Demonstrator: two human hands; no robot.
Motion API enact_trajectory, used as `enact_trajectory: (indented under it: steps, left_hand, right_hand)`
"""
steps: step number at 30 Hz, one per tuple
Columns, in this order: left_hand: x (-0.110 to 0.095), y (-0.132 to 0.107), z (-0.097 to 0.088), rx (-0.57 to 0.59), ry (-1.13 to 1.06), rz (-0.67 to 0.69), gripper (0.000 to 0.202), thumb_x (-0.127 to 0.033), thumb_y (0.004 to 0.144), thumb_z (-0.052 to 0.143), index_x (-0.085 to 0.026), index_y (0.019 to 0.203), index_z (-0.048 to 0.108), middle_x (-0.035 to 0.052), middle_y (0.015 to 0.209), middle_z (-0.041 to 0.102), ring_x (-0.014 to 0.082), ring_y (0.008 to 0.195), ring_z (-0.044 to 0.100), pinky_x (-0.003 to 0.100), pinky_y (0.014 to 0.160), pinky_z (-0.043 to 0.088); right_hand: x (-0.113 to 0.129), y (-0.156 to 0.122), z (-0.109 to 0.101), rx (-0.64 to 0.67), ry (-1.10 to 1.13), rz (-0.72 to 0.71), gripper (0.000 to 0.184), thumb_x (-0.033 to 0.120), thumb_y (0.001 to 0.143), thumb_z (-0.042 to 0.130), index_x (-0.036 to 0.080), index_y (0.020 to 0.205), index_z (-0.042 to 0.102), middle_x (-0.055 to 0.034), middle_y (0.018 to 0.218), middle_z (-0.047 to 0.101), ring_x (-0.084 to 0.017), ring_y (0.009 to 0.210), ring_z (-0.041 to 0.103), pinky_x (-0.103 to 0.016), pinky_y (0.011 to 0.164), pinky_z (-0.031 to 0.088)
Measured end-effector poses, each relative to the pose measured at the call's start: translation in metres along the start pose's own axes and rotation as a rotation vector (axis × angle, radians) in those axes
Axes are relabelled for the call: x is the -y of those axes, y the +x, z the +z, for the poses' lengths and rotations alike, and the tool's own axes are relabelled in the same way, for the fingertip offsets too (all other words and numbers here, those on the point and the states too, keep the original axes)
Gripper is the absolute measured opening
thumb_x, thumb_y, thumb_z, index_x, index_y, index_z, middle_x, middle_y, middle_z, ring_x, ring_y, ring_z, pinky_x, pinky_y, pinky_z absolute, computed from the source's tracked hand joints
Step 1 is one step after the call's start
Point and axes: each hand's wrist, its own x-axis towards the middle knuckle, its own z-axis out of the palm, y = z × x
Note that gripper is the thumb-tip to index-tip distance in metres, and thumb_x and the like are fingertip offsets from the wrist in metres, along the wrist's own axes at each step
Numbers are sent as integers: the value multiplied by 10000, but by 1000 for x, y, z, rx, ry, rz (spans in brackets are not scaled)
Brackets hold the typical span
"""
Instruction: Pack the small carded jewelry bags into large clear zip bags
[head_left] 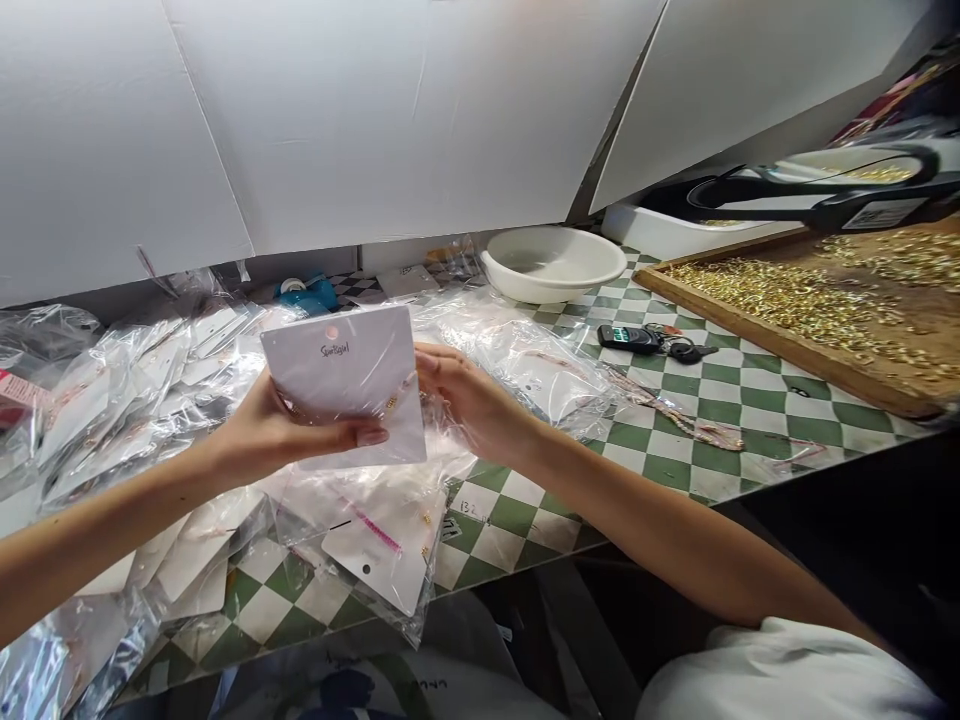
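My left hand (pixel 289 425) grips a stack of white jewelry cards (pixel 337 375), its thumb laid across the front. The front card carries handwriting and a round hole near the top, and small gold pieces sit at its right side. Behind the right edge of the stack is my right hand (pixel 469 395), its fingers bent and partly hidden; whether they pinch anything does not show. Just below, a clear plastic bag (pixel 382 540) holds a white card with a pink strip and gold bits.
Bagged cards (pixel 112 420) pile up on the left of the checkered table (pixel 652 420). Toward the back stands a white bowl (pixel 555 262). Keys (pixel 682 348) with a black fob and beaded strands (pixel 697 430) lie right, near a wooden tray (pixel 780 335) of gold pieces.
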Motion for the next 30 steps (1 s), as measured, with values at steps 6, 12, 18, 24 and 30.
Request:
enact_trajectory:
  steps: [6, 12, 18, 24, 30]
  left_hand:
    - [5, 0, 5, -11, -48, -52, 458, -160, 542, 991, -207, 949, 785, 81, 969, 798, 311, 948, 767, 392, 834, 680]
    - [5, 0, 12, -20, -132, -107, 473, -125, 540, 979, -198, 960, 774, 85, 997, 798, 305, 976, 767, 407, 865, 676]
    - [4, 3, 0, 40, -108, -126, 488, -143, 561, 991, -216, 1004, 799, 78, 997, 800, 278, 970, 771, 354, 852, 668]
    - [9, 7, -2, -77, -215, -108, 449, -496, 808, 855, -228, 1159, 774, 113, 1141, 790, 306, 1069, 765, 341, 879, 661]
    - [8, 3, 5, -198, -255, -139, 430, -393, 802, 886, -186, 1157, 758, 102, 1112, 799, 269, 1023, 773, 272, 806, 662]
  right_hand:
    - [2, -3, 7, -67, 77, -71, 513, 652, 836, 748, 213, 714, 514, 50, 624, 386, -90, 534, 333, -229, 489, 334]
    - [-5, -1, 2, -8, 98, -93, 492, 638, 853, 747, 209, 764, 525, 54, 632, 420, -79, 532, 335, -216, 493, 307]
    - [2, 4, -8, 10, 44, -161, 384, 506, 851, 809, 196, 774, 596, 42, 683, 559, -73, 579, 486, -200, 549, 422]
    - [8, 2, -7, -242, -192, -348, 311, 472, 946, 704, 206, 786, 716, -10, 732, 681, -116, 661, 616, -249, 601, 508]
    - [8, -1, -8, -264, -181, -272, 343, 515, 869, 787, 221, 992, 659, 12, 810, 698, -127, 771, 671, -251, 694, 565]
